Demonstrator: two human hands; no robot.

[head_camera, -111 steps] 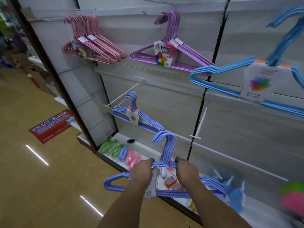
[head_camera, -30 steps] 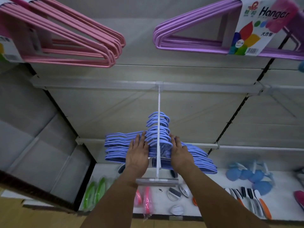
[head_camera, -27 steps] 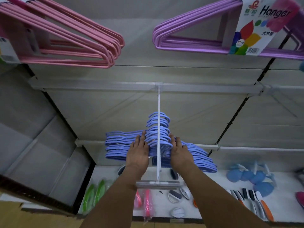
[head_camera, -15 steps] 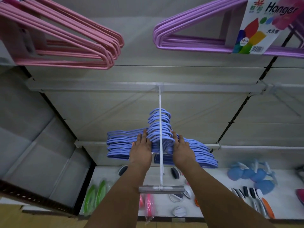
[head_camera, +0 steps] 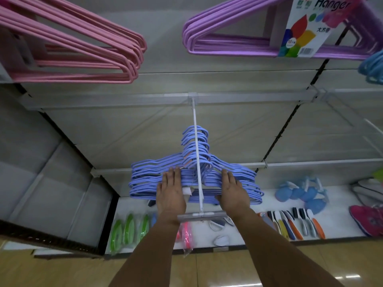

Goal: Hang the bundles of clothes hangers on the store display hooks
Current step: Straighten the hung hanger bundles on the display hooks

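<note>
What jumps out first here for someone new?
Centre frame, both hands, left and right, press flat with straight fingers against a stack of blue hanger bundles strung on a long white display hook. Overhead hang pink hangers at upper left and purple hangers with a "Hanger" label at upper right.

Head view, close, facing shelving (head_camera: 207,83), angled downward
</note>
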